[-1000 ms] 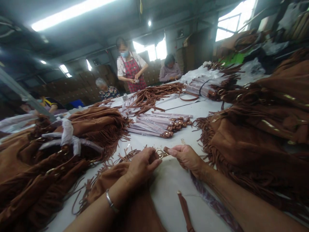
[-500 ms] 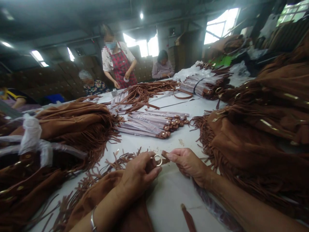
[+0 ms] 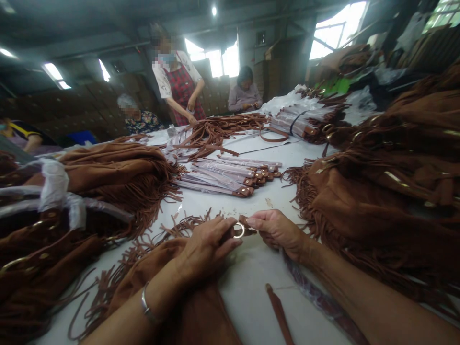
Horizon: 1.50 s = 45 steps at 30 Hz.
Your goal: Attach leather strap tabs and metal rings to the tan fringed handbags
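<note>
My left hand (image 3: 210, 239) is closed on a pale metal ring (image 3: 238, 230), held between thumb and fingers above a brown fringed bag (image 3: 143, 273). Facing it, my right hand (image 3: 275, 230) pinches the brown end of a strap (image 3: 319, 297) whose length is wrapped in clear plastic and trails down toward the front. The strap end sits right beside the ring; whether it passes through the ring I cannot tell. Below my hands a narrow brown strip (image 3: 278, 311) with a light tip lies on the white table (image 3: 247, 297).
Plastic-wrapped straps (image 3: 230, 175) lie in a pile ahead. Fringed brown bags are heaped at left (image 3: 108, 177) and right (image 3: 359, 201). Farther back are loose brown straps (image 3: 215, 132) and a tied bundle (image 3: 302, 122). A person in a checked apron (image 3: 183, 86) stands across the table; other people sit nearby.
Both hands appear slightly higher in view, the ring and strap end now closer together. The person in the apron has leaned down, reaching a hand to the loose straps.
</note>
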Tool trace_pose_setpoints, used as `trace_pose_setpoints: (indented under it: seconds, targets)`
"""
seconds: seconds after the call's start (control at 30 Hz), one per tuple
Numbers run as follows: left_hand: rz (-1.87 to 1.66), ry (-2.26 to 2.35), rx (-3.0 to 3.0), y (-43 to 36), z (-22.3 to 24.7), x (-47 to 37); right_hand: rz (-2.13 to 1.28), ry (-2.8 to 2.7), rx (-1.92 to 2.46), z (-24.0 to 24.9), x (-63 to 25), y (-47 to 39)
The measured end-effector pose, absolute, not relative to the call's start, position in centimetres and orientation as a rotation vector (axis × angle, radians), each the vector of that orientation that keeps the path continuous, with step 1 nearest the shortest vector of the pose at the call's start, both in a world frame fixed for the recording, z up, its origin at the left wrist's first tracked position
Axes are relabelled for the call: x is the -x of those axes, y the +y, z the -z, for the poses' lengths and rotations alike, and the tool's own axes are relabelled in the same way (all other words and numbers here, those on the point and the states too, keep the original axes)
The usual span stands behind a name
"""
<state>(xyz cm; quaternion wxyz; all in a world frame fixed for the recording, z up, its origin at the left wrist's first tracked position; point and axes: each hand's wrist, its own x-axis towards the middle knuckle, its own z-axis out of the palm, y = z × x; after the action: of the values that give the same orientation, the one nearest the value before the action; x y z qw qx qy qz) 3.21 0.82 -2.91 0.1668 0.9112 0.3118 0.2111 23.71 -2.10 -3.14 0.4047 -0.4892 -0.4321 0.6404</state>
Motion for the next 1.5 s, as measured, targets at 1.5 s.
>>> trace_pose_setpoints:
  seconds: [1.5]
  targets:
    - [-0.543, 0.525, -2.482, 0.4, 1.8, -2.5, -2.032, -1.230, 1.149, 2.6, -25.5, -2.3]
